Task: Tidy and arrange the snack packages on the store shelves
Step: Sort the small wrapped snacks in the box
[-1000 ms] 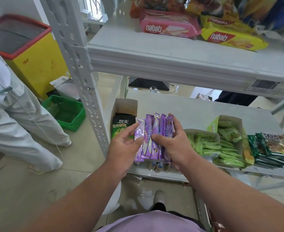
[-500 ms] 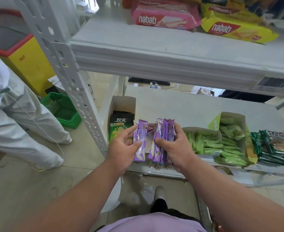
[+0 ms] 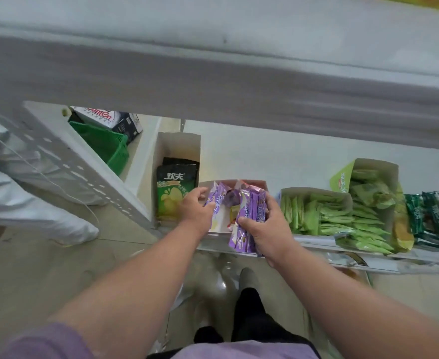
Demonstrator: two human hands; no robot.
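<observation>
My right hand (image 3: 266,229) grips a bunch of purple snack packets (image 3: 249,218) upright over the front of an open white display box (image 3: 221,226) on the lower shelf (image 3: 265,156). My left hand (image 3: 196,207) holds a single purple packet (image 3: 217,200) at the box's left side, lowered into it. More wrappers lie in the bottom of the box, partly hidden by my hands.
A black and green packet (image 3: 175,190) stands in a box left of my hands. Boxes of light green packets (image 3: 316,216) and dark green packs (image 3: 436,216) sit to the right. The upper shelf (image 3: 213,73) overhangs close above. A green basket (image 3: 102,146) and a person's white trouser leg (image 3: 32,213) are at left.
My head has tipped down, so the upper shelf's packages left the view. My left hand has moved its single packet down into the box; my right hand keeps its bunch at the box's front.
</observation>
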